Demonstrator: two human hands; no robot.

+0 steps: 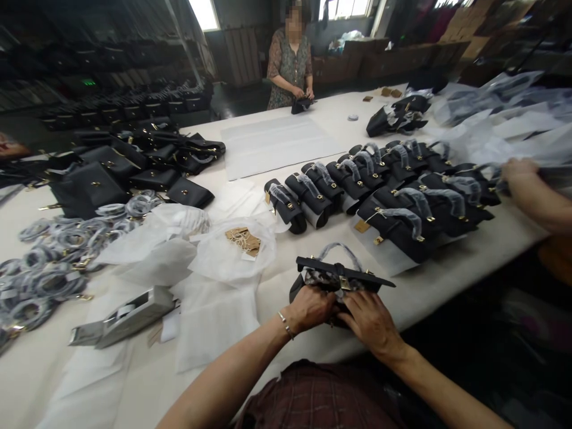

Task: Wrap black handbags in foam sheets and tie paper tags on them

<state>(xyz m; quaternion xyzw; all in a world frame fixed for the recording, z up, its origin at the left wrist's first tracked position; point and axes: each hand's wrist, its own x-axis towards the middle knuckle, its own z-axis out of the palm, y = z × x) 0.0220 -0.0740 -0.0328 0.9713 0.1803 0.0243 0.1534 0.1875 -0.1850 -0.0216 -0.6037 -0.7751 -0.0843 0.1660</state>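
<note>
A black handbag (299,286) stands at the table's near edge, its flap raised and its wrapped handle arching above. Inside its mouth a patterned lining or stuffing shows. My left hand (310,307), with a bracelet at the wrist, is closed at the bag's opening, its fingertips partly inside. From the other side my right hand (370,319) grips the front edge of the bag, thumb and fingers bent over it. What the left fingertips pinch is hidden by the bag.
Rows of black handbags (317,193) stand to the right; coiled straps (58,280) and loose bags (98,173) lie left. A tape dispenser (134,316) and brown tags (243,240) are near. A person (290,65) works across the table; another person's arm (536,190) reaches in right.
</note>
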